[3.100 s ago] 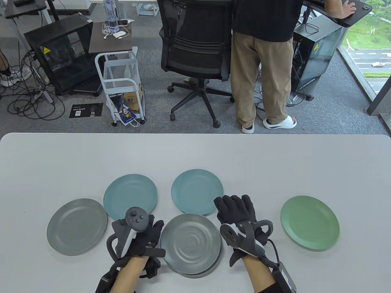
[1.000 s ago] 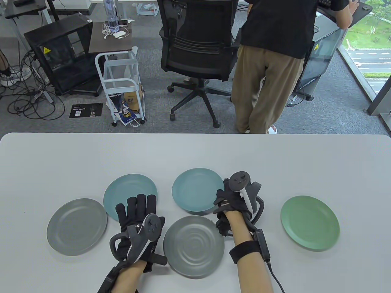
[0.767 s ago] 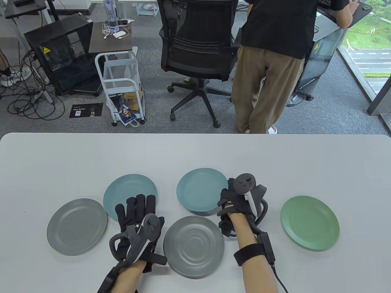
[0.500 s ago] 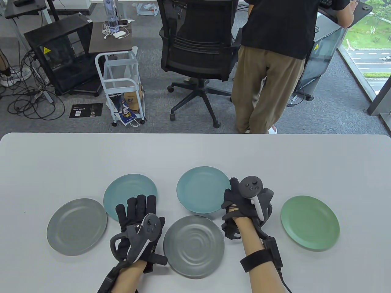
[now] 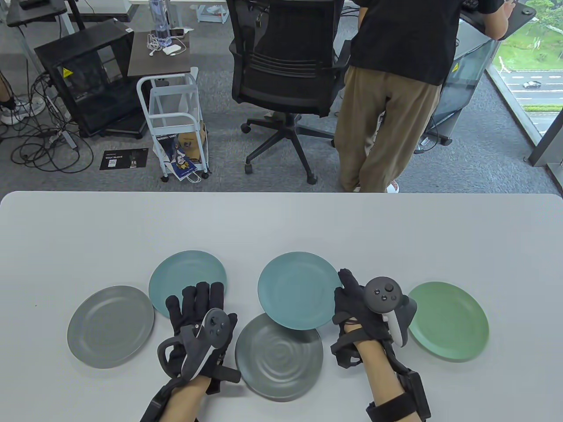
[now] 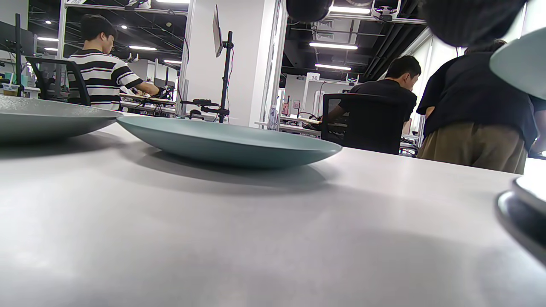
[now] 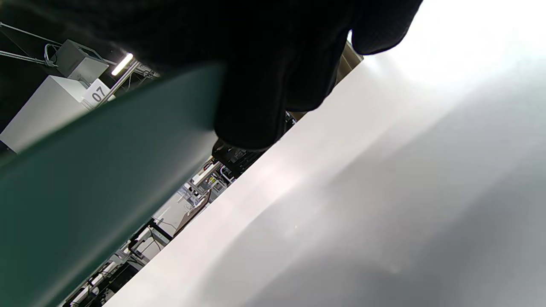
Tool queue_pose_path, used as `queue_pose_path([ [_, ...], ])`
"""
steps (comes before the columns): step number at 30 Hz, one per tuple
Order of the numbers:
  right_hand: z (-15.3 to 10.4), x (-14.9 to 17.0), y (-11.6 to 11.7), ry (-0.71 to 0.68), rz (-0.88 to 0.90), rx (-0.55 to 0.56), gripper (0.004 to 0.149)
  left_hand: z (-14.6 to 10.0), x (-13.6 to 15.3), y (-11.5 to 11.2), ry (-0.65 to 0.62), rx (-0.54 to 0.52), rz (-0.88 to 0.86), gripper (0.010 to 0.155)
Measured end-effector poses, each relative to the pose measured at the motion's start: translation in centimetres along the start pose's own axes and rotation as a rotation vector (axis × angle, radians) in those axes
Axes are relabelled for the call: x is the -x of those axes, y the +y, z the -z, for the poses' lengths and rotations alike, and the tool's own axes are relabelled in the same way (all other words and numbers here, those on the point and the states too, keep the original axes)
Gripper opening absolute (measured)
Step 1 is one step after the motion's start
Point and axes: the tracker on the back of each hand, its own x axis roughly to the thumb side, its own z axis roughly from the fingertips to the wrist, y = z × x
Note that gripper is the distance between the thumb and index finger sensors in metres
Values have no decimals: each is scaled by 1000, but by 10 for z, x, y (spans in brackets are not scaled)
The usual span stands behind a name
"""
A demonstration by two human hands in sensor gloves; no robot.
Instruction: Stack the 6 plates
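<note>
I have my right hand [image 5: 358,307] grasping the teal plate [image 5: 297,290] by its rim, lifted over the grey stack [image 5: 277,358] so it can drop on top, while my left hand [image 5: 200,325] lies flat and released on the bench [image 5: 281,228].

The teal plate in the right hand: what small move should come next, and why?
Probably carry the teal plate a little further toward the person and lower it onto the grey stack. The right hand grips it by its right rim, and it already overlaps the stack's far edge but is not centred. The left hand lies flat on the table beside the stack.
</note>
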Motion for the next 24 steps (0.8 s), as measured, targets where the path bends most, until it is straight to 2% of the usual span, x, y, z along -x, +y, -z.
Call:
queue_pose_path([
  [4, -3, 6, 1, -10, 19, -29, 49, 0, 2, 0, 8, 2, -13, 80],
  [24, -3, -7, 26, -182, -35, -235, 46, 2, 5, -2, 26, 15, -19, 78],
])
